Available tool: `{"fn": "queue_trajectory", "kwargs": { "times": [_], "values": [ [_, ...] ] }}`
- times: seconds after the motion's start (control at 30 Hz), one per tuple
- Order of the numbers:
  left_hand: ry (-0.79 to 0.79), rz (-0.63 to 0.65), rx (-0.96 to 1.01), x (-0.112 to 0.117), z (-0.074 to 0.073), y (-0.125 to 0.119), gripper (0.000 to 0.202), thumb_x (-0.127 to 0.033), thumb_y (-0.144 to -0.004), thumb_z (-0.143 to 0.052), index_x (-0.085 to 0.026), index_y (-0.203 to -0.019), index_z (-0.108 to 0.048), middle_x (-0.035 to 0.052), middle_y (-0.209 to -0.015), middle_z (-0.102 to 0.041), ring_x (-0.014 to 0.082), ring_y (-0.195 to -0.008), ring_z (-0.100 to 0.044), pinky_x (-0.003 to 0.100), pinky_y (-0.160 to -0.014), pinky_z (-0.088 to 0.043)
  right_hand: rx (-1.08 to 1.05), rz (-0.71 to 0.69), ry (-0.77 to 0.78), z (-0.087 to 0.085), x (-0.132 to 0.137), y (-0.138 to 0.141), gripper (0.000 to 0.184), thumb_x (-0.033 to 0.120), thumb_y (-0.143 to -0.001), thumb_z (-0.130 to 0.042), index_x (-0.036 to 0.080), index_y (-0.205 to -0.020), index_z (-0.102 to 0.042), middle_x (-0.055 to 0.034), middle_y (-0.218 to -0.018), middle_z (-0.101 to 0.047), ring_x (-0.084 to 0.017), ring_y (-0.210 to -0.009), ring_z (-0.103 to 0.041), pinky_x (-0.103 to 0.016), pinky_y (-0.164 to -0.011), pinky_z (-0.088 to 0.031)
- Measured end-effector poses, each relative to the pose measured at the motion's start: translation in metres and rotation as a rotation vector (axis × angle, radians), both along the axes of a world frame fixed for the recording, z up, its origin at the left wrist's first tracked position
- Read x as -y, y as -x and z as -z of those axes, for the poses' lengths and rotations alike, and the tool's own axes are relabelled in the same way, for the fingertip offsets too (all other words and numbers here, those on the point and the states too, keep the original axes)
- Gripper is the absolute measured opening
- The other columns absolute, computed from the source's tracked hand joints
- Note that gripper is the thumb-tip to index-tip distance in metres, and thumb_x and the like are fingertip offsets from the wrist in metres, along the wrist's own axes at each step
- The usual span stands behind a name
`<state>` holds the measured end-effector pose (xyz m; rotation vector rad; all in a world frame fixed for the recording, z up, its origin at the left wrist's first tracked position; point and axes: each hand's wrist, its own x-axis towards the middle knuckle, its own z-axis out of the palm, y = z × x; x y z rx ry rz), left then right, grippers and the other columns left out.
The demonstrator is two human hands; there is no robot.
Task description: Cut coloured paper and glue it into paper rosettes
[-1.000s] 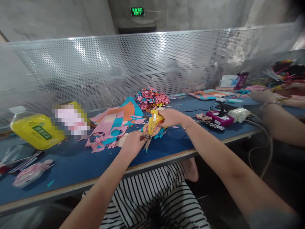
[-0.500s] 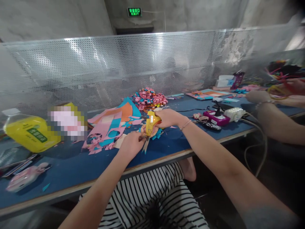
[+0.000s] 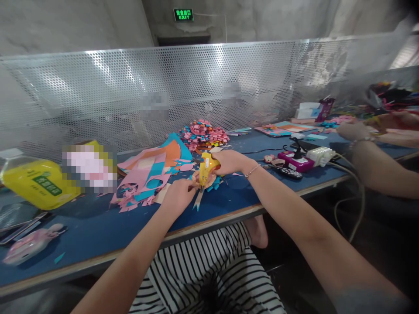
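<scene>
My right hand (image 3: 225, 162) is wrapped round a yellow glue gun (image 3: 205, 168), its nozzle pointing down. Below and behind the gun is a tan and pink round paper piece (image 3: 195, 178), with a forked paper tail (image 3: 197, 201) tipped in blue. My left hand (image 3: 179, 195) pinches the left edge of this paper piece; the fingertips are partly hidden. Blue paper fringe (image 3: 213, 185) lies just right of the nozzle. Cut pink, blue and orange paper sheets (image 3: 153, 163) spread beyond my left hand.
A heap of small paper pieces (image 3: 203, 133) stands behind the gun. To the right are a purple power strip (image 3: 294, 160) and a white plug adapter (image 3: 320, 155) with cables. A yellow bottle (image 3: 41, 183) leans at left. Another person's hand (image 3: 353, 130) is at far right.
The view has shifted slightly, so things sit a little further left. Both hands keep their holds, the glue gun still over the paper piece. The co-worker's hands at far right have moved.
</scene>
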<state>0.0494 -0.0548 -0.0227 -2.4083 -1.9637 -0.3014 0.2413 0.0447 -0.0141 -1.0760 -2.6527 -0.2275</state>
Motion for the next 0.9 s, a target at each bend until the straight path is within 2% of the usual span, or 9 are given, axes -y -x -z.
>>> {"fn": "queue_trajectory", "kwargs": {
  "times": [0.13, 0.3, 0.5, 0.67, 0.9],
  "values": [
    [-0.001, -0.074, 0.041, 0.002, 0.000, 0.001, 0.025, -0.022, -0.079, -0.043, -0.016, -0.079, -0.068, 0.0084, -0.085, -0.070, 0.0210, -0.081, -0.063, 0.027, -0.066, -0.041, -0.025, 0.016, -0.077, -0.003, 0.007, 0.003, 0.042, 0.047, -0.075, -0.051, 0.012, -0.099, -0.054, -0.0127, -0.091, -0.065, -0.023, -0.080, -0.060, -0.027, -0.059, -0.034],
    [-0.004, -0.177, 0.129, 0.001, 0.001, 0.006, 0.022, -0.023, -0.073, -0.046, -0.018, -0.079, -0.066, 0.0065, -0.084, -0.071, 0.0199, -0.081, -0.064, 0.026, -0.069, -0.043, -0.036, 0.008, -0.173, -0.005, 0.013, 0.006, 0.040, 0.044, -0.079, -0.048, 0.010, -0.100, -0.053, -0.0146, -0.097, -0.064, -0.023, -0.083, -0.059, -0.028, -0.063, -0.034],
    [0.010, -0.162, 0.232, 0.000, 0.000, 0.008, 0.017, -0.021, -0.069, -0.049, -0.019, -0.072, -0.066, 0.0034, -0.084, -0.071, 0.0176, -0.078, -0.063, 0.024, -0.072, -0.046, -0.050, 0.014, -0.231, -0.003, 0.012, 0.007, 0.047, 0.046, -0.081, -0.044, 0.008, -0.108, -0.050, -0.0156, -0.095, -0.064, -0.023, -0.082, -0.059, -0.028, -0.061, -0.033],
    [0.039, -0.170, 0.251, 0.001, -0.001, 0.008, 0.019, -0.021, -0.067, -0.050, -0.018, -0.070, -0.068, 0.0049, -0.080, -0.071, 0.0188, -0.077, -0.064, 0.025, -0.071, -0.047, -0.016, -0.032, -0.226, -0.003, 0.012, 0.008, 0.041, 0.044, -0.081, -0.046, 0.010, -0.104, -0.052, -0.0136, -0.097, -0.064, -0.023, -0.084, -0.059, -0.028, -0.062, -0.033],
    [0.058, -0.155, 0.252, -0.001, 0.002, 0.009, 0.021, -0.022, -0.068, -0.049, -0.016, -0.072, -0.069, 0.0061, -0.080, -0.071, 0.0194, -0.077, -0.064, 0.024, -0.070, -0.046, 0.054, -0.076, -0.234, -0.003, 0.012, 0.008, 0.039, 0.037, -0.082, -0.046, 0.009, -0.109, -0.049, -0.0137, -0.093, -0.064, -0.023, -0.084, -0.059, -0.028, -0.061, -0.032]
  ]
}}
